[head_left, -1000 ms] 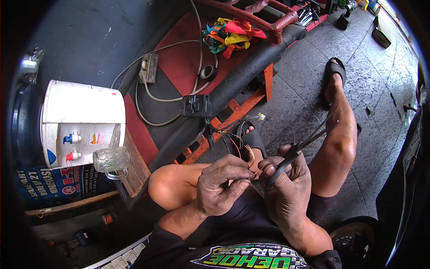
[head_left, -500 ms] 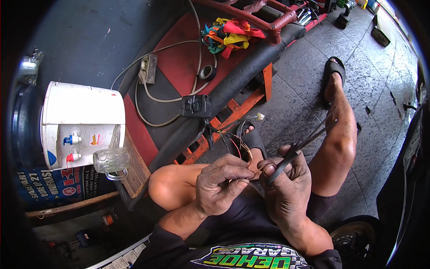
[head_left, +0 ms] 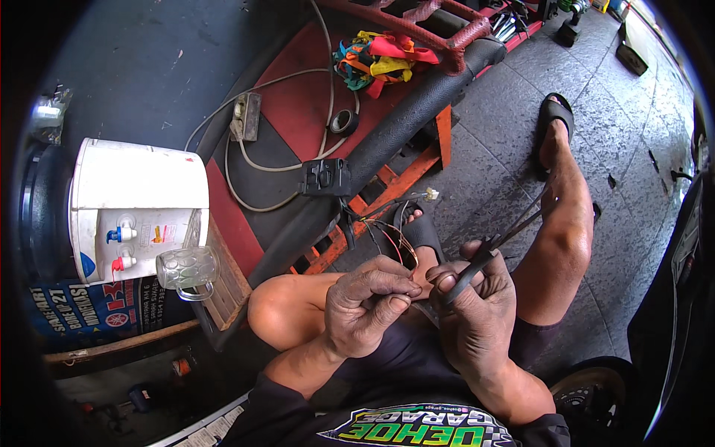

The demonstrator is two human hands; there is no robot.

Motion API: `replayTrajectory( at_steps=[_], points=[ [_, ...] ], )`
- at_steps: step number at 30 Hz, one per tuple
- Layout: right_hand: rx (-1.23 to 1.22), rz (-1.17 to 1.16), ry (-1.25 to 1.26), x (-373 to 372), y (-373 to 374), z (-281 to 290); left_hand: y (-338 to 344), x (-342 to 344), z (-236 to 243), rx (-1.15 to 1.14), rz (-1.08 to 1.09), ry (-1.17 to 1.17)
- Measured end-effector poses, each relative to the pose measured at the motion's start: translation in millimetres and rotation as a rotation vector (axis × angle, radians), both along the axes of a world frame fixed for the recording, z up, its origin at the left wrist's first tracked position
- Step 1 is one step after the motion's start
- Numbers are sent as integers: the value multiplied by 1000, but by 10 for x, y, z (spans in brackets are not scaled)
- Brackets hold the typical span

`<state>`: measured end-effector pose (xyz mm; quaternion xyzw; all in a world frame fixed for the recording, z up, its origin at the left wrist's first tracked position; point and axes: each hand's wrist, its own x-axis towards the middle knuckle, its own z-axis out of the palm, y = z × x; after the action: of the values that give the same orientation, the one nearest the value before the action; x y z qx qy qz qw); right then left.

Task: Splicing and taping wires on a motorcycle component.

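Observation:
My left hand (head_left: 366, 305) is closed in a pinch in front of my lap, thumb against forefinger, on the end of a thin wire. Several thin red, yellow and dark wires (head_left: 402, 243) run from these fingers up to a black switch housing (head_left: 325, 177), which rests against a padded black bar. Beside it, my right hand (head_left: 478, 316) is wrapped round what look like dark scissors (head_left: 485, 257), their narrow blades apart and pointing up and right. The fingertips of both hands are close together, and the wire's tip between them is too small to make out.
A white connector (head_left: 432, 194) hangs off the wire bundle. To the left stand a white water dispenser (head_left: 141, 175) and a glass mug (head_left: 186, 268). A tape roll (head_left: 344, 122), a power strip (head_left: 246, 116) and coloured rags (head_left: 383, 61) lie on the red and black surface (head_left: 294, 82).

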<state>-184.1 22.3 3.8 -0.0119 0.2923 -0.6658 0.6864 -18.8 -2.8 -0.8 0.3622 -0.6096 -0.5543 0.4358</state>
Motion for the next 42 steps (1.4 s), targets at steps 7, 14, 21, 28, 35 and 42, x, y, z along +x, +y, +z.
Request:
replayTrajectory(
  at_steps=[7,14,21,28,35,42],
  points=[
    [-4,-10,2,2,2,0,1,-13,6,12,-4,15],
    [-3,-17,16,1,-1,20,4,-1,3,8,14,-17],
    [-20,-26,163,-1,17,18,0,-15,31,-21,59,-79],
    [-9,-35,191,4,4,52,9,-39,57,-5,77,-73],
    [4,-20,172,-3,-2,43,4,-20,29,-39,43,-78],
    [5,-37,144,14,-17,42,4,-21,13,-33,57,-58]
  ],
)
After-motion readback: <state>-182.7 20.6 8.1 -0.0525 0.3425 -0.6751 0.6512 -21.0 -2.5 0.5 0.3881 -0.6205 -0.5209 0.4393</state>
